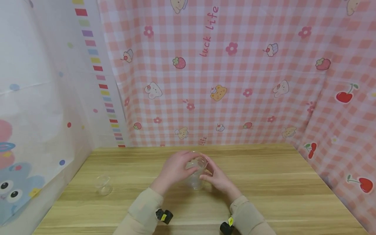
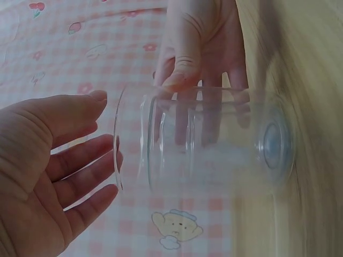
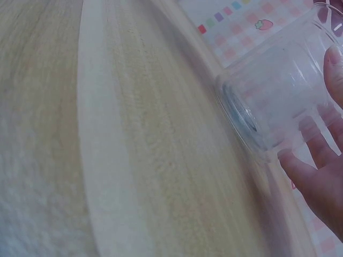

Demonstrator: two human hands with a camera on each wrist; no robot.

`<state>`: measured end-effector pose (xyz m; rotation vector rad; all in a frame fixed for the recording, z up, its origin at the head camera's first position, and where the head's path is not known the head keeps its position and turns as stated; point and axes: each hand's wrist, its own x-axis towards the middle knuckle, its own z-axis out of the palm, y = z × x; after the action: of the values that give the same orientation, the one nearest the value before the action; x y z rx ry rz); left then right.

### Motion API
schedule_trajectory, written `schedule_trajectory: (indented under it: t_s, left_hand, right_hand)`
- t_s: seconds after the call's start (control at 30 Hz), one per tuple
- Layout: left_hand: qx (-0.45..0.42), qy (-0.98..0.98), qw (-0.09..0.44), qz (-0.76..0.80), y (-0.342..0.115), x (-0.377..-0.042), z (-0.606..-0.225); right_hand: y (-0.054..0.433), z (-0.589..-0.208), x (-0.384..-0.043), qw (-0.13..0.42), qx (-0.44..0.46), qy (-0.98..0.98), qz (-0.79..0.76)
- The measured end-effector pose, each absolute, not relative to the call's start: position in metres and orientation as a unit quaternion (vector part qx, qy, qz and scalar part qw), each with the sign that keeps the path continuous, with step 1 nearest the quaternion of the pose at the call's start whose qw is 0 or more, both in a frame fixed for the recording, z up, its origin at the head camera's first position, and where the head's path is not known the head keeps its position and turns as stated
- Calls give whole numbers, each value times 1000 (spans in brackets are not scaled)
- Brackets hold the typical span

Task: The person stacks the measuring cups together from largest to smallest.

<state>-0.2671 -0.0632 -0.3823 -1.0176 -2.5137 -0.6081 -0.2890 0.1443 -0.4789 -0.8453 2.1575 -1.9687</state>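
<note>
A clear cup (image 1: 195,183) stands on the wooden table between my two hands. In the left wrist view, more rim lines show inside its clear wall (image 2: 214,134), like a smaller cup nested in it. My right hand (image 1: 218,179) holds the cup's side, thumb on the near wall and fingers (image 2: 211,118) spread behind it. Around the mouth, my left hand (image 1: 177,167) curves loosely, fingertips (image 2: 110,190) right at the rim and thumb a little apart from it. The right wrist view shows the base close to the table, with my right fingers (image 3: 300,166) along the wall.
Another small clear cup (image 1: 104,186) stands at the left side of the wooden table (image 1: 279,182). A pink checked cloth (image 1: 249,75) hangs behind and to the right, and a white printed sheet (image 1: 44,98) on the left.
</note>
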Motion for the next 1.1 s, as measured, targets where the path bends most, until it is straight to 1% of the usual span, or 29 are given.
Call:
schedule_trajectory:
  t_s: [0.2, 0.4, 0.53, 0.7, 1.1]
  left_hand:
    - [-347, -888, 186, -236, -71, -264, -386]
    - [-313, -901, 160, -255, -78, -259, -385]
    - [-292, -906, 152, -268, -83, -257, -385]
    - [-274, -906, 161, -281, -90, -257, -386]
    - [-262, -903, 173, -292, -106, -259, -395]
  right_hand:
    - [145, -480, -290, 47, -280, 713, -641]
    - [145, -481, -291, 42, -280, 719, -635]
    - [145, -481, -291, 39, -281, 717, -637]
    - [145, -482, -291, 38, -279, 718, -636]
    - [144, -484, -292, 30, -298, 701, -647]
